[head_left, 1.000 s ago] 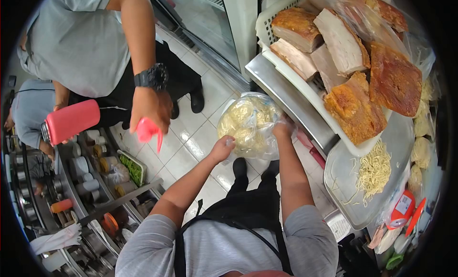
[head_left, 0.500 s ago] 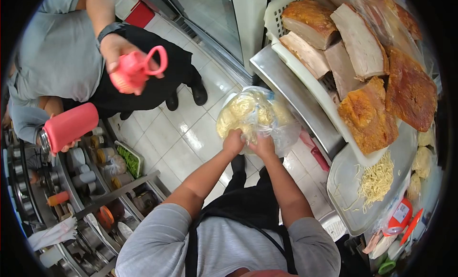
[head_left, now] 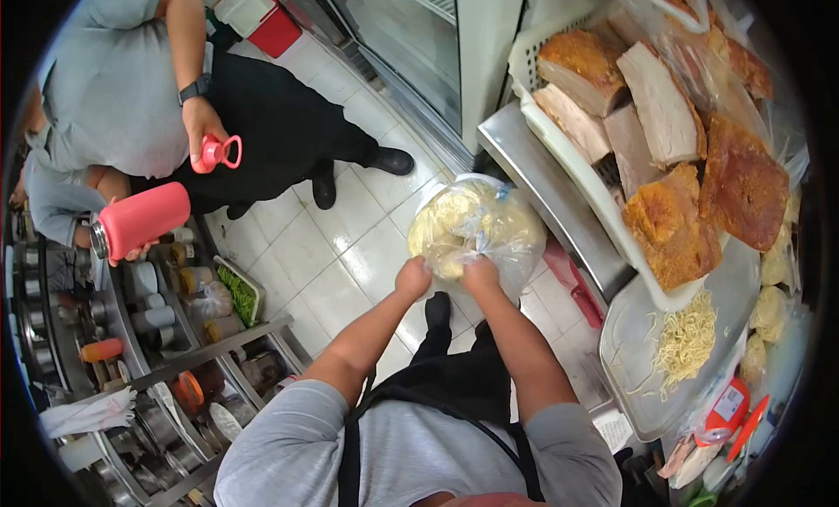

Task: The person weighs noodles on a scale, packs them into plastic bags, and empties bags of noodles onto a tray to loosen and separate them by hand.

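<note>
Head: metal counter near bag

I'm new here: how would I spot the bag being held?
Start at the tiled floor. Over it, in the wearer's left hand and right hand, is a clear plastic bag with pale yellow contents. Unlike the loose noodles on the metal tray, these are wrapped and held.

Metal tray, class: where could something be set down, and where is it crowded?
The tray is bare along its lower rim, below the noodles, and nearly so between noodles and its left rim. The noodles crowd its middle; the white crate hides part of its upper end.
</note>
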{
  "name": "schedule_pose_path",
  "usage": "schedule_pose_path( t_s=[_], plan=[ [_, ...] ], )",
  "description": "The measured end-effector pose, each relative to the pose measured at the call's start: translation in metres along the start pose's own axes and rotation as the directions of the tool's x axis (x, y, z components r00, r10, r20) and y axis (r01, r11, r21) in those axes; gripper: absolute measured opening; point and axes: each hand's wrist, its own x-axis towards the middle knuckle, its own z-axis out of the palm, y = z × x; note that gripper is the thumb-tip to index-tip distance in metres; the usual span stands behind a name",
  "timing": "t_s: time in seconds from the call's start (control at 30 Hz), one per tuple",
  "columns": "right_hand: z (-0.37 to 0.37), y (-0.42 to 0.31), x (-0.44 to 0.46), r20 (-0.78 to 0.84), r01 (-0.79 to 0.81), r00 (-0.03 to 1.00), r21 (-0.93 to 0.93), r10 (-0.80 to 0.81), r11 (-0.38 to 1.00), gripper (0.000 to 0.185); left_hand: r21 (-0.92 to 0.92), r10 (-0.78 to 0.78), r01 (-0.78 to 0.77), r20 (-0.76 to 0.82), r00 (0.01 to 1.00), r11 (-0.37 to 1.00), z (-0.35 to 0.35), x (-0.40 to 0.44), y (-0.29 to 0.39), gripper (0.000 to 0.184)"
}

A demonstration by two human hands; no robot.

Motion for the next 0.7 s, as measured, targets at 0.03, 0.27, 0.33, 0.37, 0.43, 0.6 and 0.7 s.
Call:
schedule_pose_path(
  t_s=[0.03,0.27,0.33,0.37,0.43,0.6,0.7],
  plan=[
    [-0.013,0.001,-0.015,0.032,-0.013,0.999,-0.017,0.014,1.000,0.019,-0.010,-0.018,0.018,0.009,1.000,1.000,0.001,-0.001,-0.001,0.021],
    [-0.079,0.009,-0.092,-0.468,0.305,0.840,-0.010,-0.274,0.952,0.011,-0.040,0.060,-0.060,0.013,0.998,0.997,0.013,0.007,0.007,0.019],
    [-0.098,0.007,-0.107,-0.532,0.280,0.827,0.112,-0.181,0.953,0.009,-0.028,0.108,-0.107,0.034,0.994,0.994,0.016,0.013,0.009,0.019],
    [-0.105,0.006,-0.114,-0.589,0.300,0.797,0.194,-0.133,0.934,0.008,-0.021,0.135,-0.134,0.042,0.990,0.991,0.016,0.017,0.011,0.020],
    [-0.120,0.004,-0.131,-0.611,0.328,0.788,0.315,-0.074,0.891,0.009,-0.014,0.154,-0.154,0.064,0.986,0.988,0.014,0.020,0.020,0.021],
    [-0.151,-0.015,-0.182,-0.577,0.363,0.815,0.574,0.048,0.734,0.018,-0.048,0.172,-0.168,0.101,0.980,0.985,0.011,0.010,0.028,0.023],
    [-0.184,-0.032,-0.216,-0.654,0.530,0.754,0.545,-0.066,0.650,0.021,-0.041,0.170,-0.166,0.136,0.976,0.985,0.007,0.000,0.023,0.025]
  ],
)
